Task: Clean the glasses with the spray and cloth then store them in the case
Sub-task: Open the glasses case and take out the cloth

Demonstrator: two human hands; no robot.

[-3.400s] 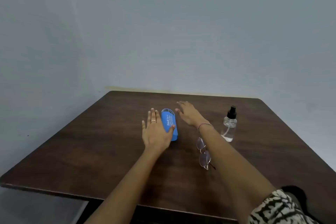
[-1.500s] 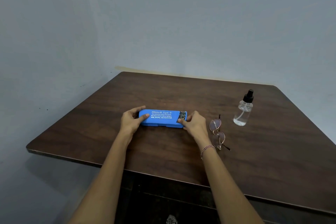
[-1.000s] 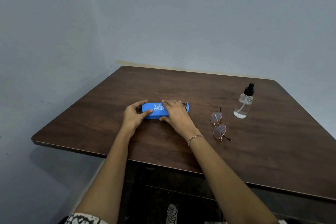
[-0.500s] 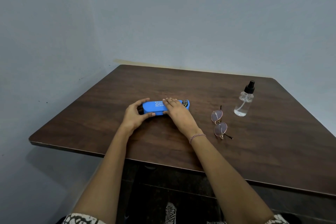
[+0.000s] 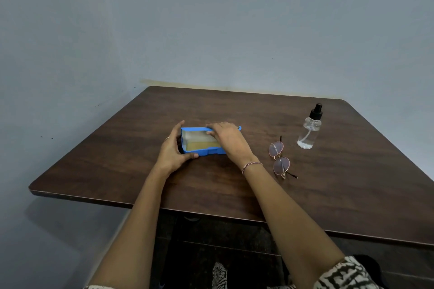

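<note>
The blue glasses case (image 5: 206,151) lies open in the middle of the table, its lid tipped back and a pale lining with a yellowish cloth (image 5: 202,145) showing inside. My left hand (image 5: 173,150) grips the case's left end, thumb on the front wall. My right hand (image 5: 226,139) holds the raised lid at its upper edge and hides the case's right part. The round rose-gold glasses (image 5: 279,157) lie folded on the table to the right of my right wrist. Farther right stands the clear spray bottle (image 5: 310,130) with a black nozzle.
The dark wooden table (image 5: 234,190) stands against a pale blue wall at its far edge. Its front edge runs across just before my forearms, with a dark floor below.
The case was closed with both hands on it; now its lid is lifted back by my right hand and the inside shows. My left hand stays at the left end.
</note>
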